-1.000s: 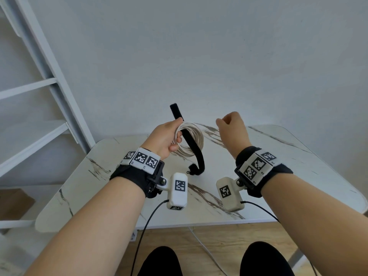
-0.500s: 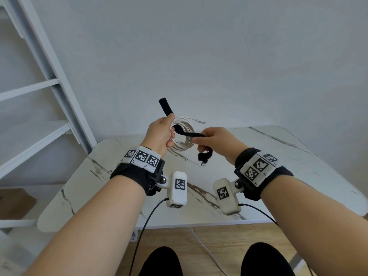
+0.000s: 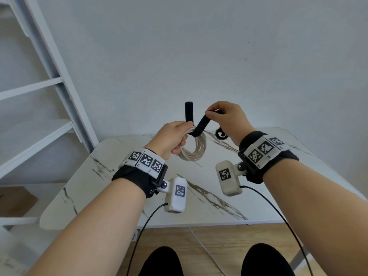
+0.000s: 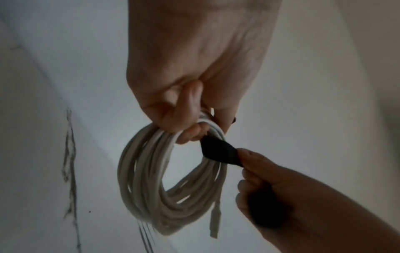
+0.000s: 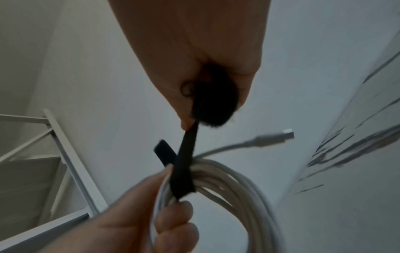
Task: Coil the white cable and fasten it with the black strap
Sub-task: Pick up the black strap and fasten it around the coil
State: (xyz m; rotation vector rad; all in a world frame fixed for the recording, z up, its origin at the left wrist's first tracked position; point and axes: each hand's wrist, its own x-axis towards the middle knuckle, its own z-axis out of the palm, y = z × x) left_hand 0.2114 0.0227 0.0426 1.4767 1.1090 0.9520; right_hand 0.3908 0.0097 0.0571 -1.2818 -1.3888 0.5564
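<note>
The white cable [image 3: 196, 149] is wound into a coil [image 4: 155, 179] and hangs above the marble table [image 3: 258, 196]. My left hand [image 3: 175, 136] grips the top of the coil together with one end of the black strap [image 3: 200, 126]; that short end [image 3: 188, 111] sticks up past my thumb. The strap [image 5: 184, 171] passes under the top of the coil. My right hand [image 3: 223, 116] pinches its long end [image 4: 218, 152] and holds it up and to the right, with the rest of the strap [image 5: 213, 99] bunched in the palm. A cable plug [image 5: 275, 137] pokes out of the coil.
A white ladder-like shelf frame [image 3: 49, 80] stands at the left against the pale wall. Thin black leads [image 3: 143, 232] run from the wrist cameras down past the table's front edge. My knees [image 3: 161, 261] show below, over a wooden floor.
My right hand went from an empty fist to pinching the strap's hanging end, then lifted it up and to the right. The left hand tilted the coil lower.
</note>
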